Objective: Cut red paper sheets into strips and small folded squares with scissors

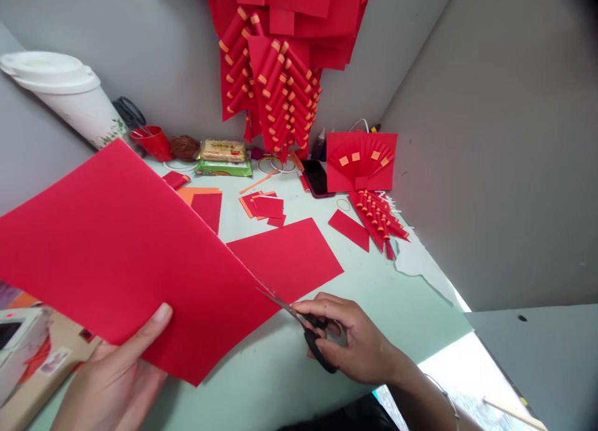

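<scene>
A large sheet of red paper (pixel 107 244) is pinched in my left hand (pixel 126 375), thumb on top and fingers underneath. The sheet is held tilted above the table and fills the left half of the view. My right hand (pixel 355 341) grips black-handled scissors (pixel 320 353), with fingers in the loops. Their blades (pixel 280 300) point left and meet the sheet's right edge, which looks slightly ragged. Behind the blades a second red sheet (pixel 294 256) lies flat on the table, partly covered by the held one.
Red paper firecracker decorations (pixel 284 94) hang on the back wall. Small red paper pieces (pixel 264 207), a phone (pixel 317 179), snack packets (pixel 224 157) and a red cup (pixel 154 144) sit along the back. A white lidded cup (pixel 70 94) stands left; a fan-decorated card (pixel 362 163) leans right.
</scene>
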`<act>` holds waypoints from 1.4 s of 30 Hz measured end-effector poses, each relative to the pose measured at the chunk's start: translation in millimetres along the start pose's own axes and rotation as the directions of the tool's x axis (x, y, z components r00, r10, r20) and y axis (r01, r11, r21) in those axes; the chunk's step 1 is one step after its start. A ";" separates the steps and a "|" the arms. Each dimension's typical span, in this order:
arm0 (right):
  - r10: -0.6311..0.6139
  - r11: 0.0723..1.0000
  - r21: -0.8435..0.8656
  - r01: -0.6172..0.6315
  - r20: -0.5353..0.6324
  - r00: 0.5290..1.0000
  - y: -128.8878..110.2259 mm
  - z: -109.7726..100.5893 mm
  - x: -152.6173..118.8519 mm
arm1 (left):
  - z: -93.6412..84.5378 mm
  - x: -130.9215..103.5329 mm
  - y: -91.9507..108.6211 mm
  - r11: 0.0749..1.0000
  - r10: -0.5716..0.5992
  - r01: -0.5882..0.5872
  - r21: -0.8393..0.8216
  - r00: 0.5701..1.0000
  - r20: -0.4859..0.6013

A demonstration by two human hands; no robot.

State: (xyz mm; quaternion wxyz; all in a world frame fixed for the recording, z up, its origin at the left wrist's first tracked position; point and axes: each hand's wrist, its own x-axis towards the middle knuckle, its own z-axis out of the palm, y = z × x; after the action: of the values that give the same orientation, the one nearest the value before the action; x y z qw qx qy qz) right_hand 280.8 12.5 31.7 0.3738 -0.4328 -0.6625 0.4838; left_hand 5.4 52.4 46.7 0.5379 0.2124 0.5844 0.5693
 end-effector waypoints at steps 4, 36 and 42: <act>0.003 1.000 -0.013 -0.003 -0.001 1.000 1.1 1.3 0.1 | -0.1 0.4 -0.5 1.000 -0.019 0.019 0.001 1.000 0.020; 0.059 0.998 -0.004 -0.059 0.014 0.998 0.1 -0.5 1.2 | 0.5 -1.6 -1.0 1.000 -0.017 0.017 0.009 0.999 0.040; 0.019 1.000 -0.021 -0.019 0.008 1.000 1.3 -0.2 5.1 | 4.0 -3.2 1.2 0.999 -0.038 0.038 -0.014 0.999 0.005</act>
State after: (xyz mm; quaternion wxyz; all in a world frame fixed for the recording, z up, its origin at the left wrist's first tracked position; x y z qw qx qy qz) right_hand 279.5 17.5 30.9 0.3619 -0.4408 -0.6649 0.4823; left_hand 9.4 51.7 49.9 0.5513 0.1988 0.5832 0.5626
